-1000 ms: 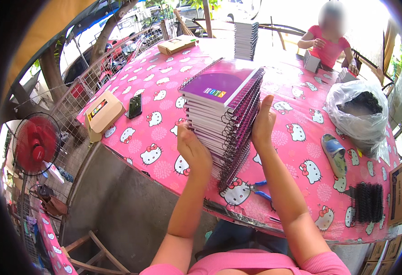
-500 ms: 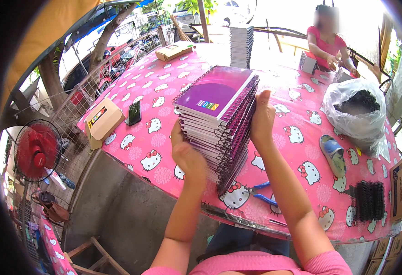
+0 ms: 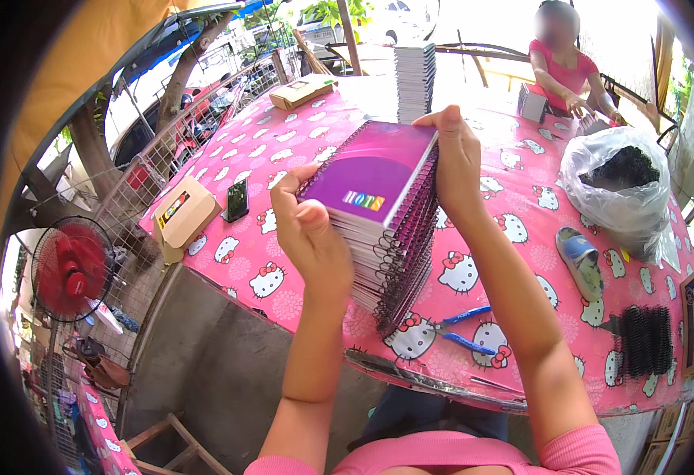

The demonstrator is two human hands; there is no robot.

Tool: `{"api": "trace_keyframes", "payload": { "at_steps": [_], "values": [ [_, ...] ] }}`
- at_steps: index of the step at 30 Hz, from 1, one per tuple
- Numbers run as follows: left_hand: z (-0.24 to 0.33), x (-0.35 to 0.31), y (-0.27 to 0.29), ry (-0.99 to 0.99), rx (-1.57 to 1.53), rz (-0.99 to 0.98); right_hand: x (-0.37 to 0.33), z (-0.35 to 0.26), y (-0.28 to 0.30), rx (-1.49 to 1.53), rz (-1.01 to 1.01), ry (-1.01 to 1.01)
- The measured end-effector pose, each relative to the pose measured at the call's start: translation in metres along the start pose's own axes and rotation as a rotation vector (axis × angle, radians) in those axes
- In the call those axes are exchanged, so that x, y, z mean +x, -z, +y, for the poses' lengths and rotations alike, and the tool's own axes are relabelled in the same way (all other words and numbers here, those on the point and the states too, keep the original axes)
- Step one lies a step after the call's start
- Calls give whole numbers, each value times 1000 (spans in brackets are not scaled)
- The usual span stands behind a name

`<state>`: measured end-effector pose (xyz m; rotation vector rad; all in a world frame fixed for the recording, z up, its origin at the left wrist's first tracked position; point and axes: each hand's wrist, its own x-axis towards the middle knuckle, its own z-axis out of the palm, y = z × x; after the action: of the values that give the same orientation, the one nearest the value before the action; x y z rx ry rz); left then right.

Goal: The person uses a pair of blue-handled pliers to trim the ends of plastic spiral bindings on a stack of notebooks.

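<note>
A tall stack of purple-covered spiral notebooks (image 3: 370, 170) stands on the table in front of me, its black wire coils facing right. Against its left side is my left hand (image 3: 313, 229), fingers bent at the upper edge and thumb raised. My right hand (image 3: 455, 162) presses on the coil side near the top, with its fingers partly hidden behind the stack. Between them the two hands hold the stack's upper part, which is slightly uneven. Blue-handled pliers (image 3: 467, 331) lie spread on the tablecloth to the right of the stack's base.
The pink patterned tablecloth (image 3: 450, 368) carries a plastic bag of black coils (image 3: 616, 198), a blue slipper-like item (image 3: 578, 261), a bundle of coils (image 3: 646, 340), a phone (image 3: 237, 201) and a cardboard box (image 3: 187, 212). Another notebook stack (image 3: 415, 83) stands beyond; a person (image 3: 564, 75) works far right.
My left hand has moved up from the stack's lower side to its upper left edge. My right hand has slid slightly up and over toward the top corner.
</note>
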<state>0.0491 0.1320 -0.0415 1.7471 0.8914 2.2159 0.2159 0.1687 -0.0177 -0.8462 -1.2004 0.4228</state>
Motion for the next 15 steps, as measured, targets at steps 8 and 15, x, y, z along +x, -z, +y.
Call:
{"api": "trace_keyframes", "payload": {
  "at_steps": [8, 15],
  "values": [
    [7, 0, 14, -97, -41, 105, -47, -6, 72, -556, -232, 316],
    [69, -36, 22, -89, -59, -271, -207, 22, 159, -1107, -832, -102]
  ]
}}
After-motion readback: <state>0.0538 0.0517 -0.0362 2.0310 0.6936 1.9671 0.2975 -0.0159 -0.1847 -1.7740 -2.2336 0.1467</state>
